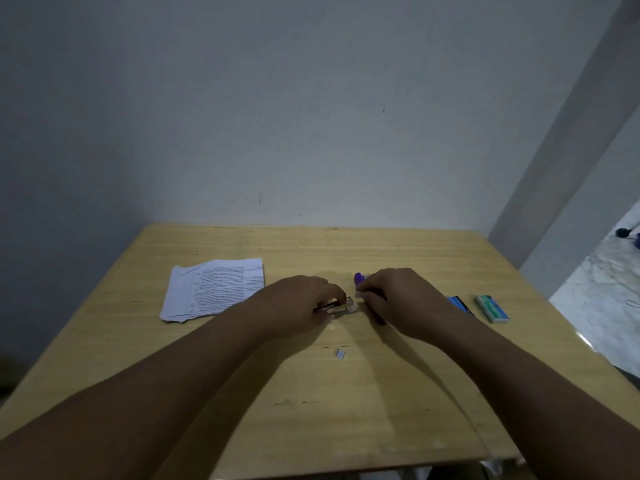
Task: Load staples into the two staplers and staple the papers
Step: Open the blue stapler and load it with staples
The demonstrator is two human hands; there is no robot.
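My left hand (298,303) grips a small dark stapler (341,305) at the middle of the wooden table (311,410); its metal front end sticks out to the right. My right hand (394,299) pinches a small pale piece, likely a strip of staples (360,294), just right of that stapler's tip. A purple stapler (359,278) peeks out behind my right hand, mostly hidden. A stack of printed papers (214,287) lies fanned at the left. A short loose piece of staples (340,353) lies nearer to me.
Two staple boxes lie right of my right hand: a blue and black one (460,305) and a green and white one (491,308). The table stands against a grey wall. Floor shows past the table's right edge.
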